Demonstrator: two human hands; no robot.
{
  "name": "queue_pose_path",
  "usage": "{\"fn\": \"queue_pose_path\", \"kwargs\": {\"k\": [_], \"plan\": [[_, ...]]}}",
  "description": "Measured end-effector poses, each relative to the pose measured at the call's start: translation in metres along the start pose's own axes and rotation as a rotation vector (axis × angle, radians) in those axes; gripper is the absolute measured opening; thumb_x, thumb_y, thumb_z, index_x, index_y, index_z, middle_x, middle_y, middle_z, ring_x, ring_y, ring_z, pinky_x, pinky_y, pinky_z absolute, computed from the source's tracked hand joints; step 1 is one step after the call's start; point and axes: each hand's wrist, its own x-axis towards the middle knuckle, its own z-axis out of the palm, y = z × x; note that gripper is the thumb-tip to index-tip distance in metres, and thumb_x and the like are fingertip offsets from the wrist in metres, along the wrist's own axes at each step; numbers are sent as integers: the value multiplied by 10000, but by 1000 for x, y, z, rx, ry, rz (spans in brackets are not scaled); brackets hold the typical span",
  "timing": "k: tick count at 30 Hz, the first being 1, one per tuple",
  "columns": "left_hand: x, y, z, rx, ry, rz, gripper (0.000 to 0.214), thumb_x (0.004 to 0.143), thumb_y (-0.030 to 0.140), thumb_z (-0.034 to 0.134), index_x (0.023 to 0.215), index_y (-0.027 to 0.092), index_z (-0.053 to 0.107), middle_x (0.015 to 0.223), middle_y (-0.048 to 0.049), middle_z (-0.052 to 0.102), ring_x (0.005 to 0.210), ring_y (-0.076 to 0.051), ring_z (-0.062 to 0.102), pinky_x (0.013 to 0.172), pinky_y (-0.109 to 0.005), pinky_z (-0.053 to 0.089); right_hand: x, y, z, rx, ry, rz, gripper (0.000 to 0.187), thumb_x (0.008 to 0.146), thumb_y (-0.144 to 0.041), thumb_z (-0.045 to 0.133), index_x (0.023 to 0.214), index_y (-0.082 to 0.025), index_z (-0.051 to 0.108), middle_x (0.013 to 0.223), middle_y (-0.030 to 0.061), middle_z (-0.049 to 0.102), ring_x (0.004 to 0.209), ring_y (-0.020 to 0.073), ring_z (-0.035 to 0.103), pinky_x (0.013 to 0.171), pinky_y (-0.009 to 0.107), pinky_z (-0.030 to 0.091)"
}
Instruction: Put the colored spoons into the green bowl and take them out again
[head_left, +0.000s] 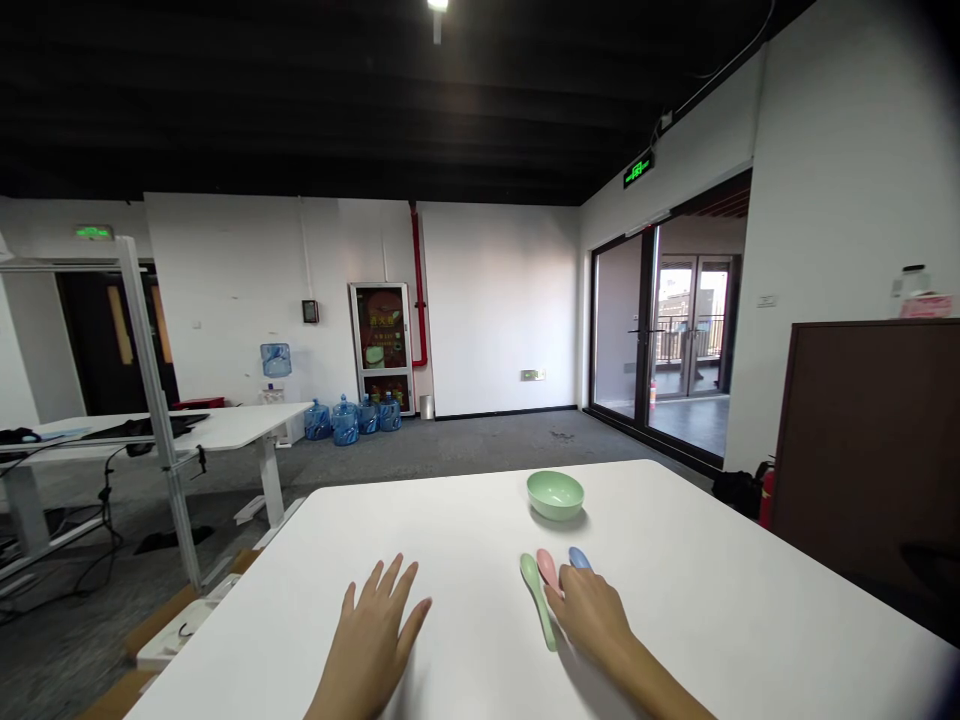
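Observation:
My left hand (377,625) lies flat on the white table (712,600) with its fingers spread, holding nothing. My right hand (589,610) rests over three spoons lying side by side: a green spoon (538,598) at the left, a pink spoon (547,567) in the middle and a blue spoon (579,557) at the right. Its fingers cover the pink and blue handles, so I cannot see whether they grip them. A pale green bowl (555,494) stands upright just beyond the spoons, apart from both hands.
A second white desk (225,425) with a metal frame stands to the left. Several blue water jugs (349,418) sit by the far wall. A dark brown cabinet (870,440) is at the right, with glass doors (667,335) behind.

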Motion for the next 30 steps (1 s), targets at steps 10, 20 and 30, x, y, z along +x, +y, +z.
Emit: {"fn": "queue_pose_path", "kwargs": {"k": [10, 20, 30], "plan": [[-1, 3, -6, -10, -11, -5, 563, 1031, 498, 371, 1514, 265, 541, 1633, -100, 499, 1531, -361, 417, 1216, -644, 377, 6, -25, 20, -140, -95, -77, 299, 930, -135, 514, 1192, -164, 657, 978, 127, 724, 893, 277, 750, 650, 289, 357], [0, -1, -2, 27, -39, -17, 572, 1035, 498, 356, 1533, 266, 516, 1653, -87, 469, 1547, -354, 390, 1223, -638, 369, 17, 17, -11, 20, 34, 39, 380, 1050, -355, 401, 880, -160, 680, 932, 139, 753, 861, 251, 709, 653, 299, 312], [-1, 1, -1, 20, -38, -11, 572, 1034, 503, 352, 1526, 270, 526, 1650, -88, 474, 1545, -356, 392, 1223, -635, 370, 28, 111, -21, -104, 66, 195, 317, 1018, -253, 416, 931, -148, 702, 971, 155, 743, 874, 266, 716, 651, 314, 330]]}}
